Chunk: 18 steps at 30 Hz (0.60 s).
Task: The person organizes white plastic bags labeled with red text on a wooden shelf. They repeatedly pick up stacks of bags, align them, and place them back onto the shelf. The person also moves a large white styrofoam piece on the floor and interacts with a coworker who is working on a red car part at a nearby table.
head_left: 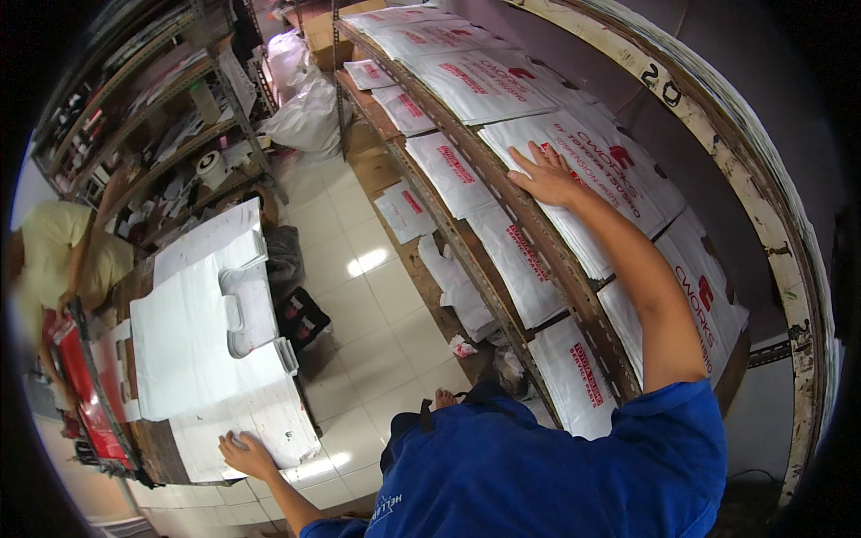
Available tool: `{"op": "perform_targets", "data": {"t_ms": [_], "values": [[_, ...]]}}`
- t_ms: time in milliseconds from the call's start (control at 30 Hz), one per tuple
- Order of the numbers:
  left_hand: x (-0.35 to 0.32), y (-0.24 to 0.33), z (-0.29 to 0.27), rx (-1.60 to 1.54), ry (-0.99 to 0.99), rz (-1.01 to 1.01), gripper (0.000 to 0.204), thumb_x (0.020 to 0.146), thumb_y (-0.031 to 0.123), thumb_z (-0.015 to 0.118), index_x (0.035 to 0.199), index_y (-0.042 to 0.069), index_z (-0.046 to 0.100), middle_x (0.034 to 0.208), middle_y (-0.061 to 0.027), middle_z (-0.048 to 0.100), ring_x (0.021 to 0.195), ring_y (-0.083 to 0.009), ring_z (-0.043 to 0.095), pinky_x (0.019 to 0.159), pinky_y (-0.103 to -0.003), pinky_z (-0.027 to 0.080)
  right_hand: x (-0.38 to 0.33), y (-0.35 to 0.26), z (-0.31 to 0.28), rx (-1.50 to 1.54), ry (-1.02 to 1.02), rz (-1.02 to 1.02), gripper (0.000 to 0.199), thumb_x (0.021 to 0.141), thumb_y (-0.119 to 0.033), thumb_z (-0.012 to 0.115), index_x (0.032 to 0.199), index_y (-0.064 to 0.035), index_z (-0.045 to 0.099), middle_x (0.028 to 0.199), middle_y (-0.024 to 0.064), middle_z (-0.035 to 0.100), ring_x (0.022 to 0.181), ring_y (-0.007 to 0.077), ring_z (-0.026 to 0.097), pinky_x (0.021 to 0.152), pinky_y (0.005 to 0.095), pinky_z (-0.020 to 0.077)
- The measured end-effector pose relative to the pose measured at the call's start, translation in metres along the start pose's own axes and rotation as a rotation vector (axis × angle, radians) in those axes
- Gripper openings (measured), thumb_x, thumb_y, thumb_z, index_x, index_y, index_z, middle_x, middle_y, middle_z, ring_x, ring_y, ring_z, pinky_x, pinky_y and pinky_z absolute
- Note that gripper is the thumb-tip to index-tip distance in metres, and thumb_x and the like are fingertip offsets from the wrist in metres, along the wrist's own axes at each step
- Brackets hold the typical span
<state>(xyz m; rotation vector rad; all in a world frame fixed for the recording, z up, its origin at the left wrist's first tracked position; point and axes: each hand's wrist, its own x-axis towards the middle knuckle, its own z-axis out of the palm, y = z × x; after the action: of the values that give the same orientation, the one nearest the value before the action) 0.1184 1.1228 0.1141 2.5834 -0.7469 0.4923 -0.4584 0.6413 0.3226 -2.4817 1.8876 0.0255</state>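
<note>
You are pressing your right hand [549, 175], fingers spread flat, on the white mailer-bag stack [592, 166] on the shelf [574, 296]; nothing lifted yet. Your left hand [246, 453] is resting open on table bags [242, 421].

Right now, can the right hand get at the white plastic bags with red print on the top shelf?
Probably yes. The right hand already lies flat on the stack of white plastic bags with red print on the metal shelf, and nothing covers them.

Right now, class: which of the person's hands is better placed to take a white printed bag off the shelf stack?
Right. The right hand already lies flat on the shelf stack of white bags; the left hand rests on the table's bags.
</note>
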Motion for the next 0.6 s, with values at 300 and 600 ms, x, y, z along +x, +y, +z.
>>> {"op": "perform_targets", "data": {"t_ms": [300,600], "values": [[-0.001,0.001,-0.001,-0.082,0.029,-0.041,0.032,0.084,0.018,0.054,0.109,-0.001,0.058,0.128,-0.0208,0.049,0.12,-0.0384,0.041,0.105,-0.049,0.027,0.021,-0.022,-0.004,-0.068,0.225,-0.077,0.066,0.09,-0.051,0.043,0.141,-0.0093,0.035,0.147,0.0194,0.028,0.136,0.0369,0.025,0.111,0.0483,0.0185],[-0.002,0.0,0.0,-0.088,0.068,-0.049,0.032,0.081,0.02,0.057,0.11,0.007,0.057,0.131,-0.0176,0.047,0.128,-0.0354,0.036,0.109,-0.05,0.02,0.01,-0.032,0.003,-0.006,0.05,0.072,0.069,0.092,-0.054,0.035,0.147,-0.0147,0.021,0.151,0.0225,0.016,0.137,0.0446,0.015,0.112,0.0499,0.0122]]}}
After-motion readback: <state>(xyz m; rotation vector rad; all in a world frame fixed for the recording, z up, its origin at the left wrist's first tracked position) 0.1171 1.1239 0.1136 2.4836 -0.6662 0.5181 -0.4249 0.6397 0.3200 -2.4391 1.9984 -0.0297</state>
